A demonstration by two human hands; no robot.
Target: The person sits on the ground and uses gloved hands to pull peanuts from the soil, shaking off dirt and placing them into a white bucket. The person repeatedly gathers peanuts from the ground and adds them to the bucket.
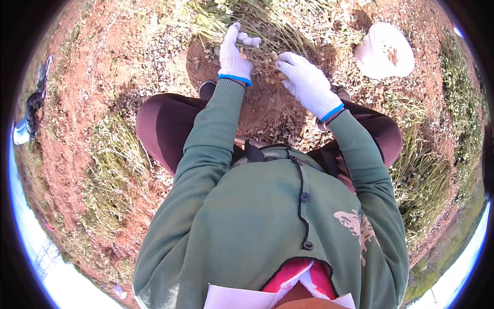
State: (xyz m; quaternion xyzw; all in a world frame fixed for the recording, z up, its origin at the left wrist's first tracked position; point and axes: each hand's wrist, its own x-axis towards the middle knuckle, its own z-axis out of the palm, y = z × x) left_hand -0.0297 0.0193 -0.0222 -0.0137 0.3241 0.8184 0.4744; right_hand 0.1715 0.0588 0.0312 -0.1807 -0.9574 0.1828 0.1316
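Observation:
My left hand (235, 54), in a white knitted glove with a blue cuff, is at the near edge of a heap of pulled plants (270, 27), which look like peanut plants. Its thumb points away from me, its fingers curl among the stems, and a tan pod (243, 55) shows at the palm. Whether it grips anything is unclear. To the right, my right hand (307, 83), gloved alike, has its fingertips closed on a small tan pod (277, 65) at the roots. More pods and thin roots (270, 73) lie between both hands.
A white bucket (368, 58) with some tan pods inside stands at the upper right. Heaps of pulled plants lie beside me at left (115, 170) and right (424, 181). Dry leaves cover much of the reddish soil. Dark and pale objects (32, 108) lie at the far left.

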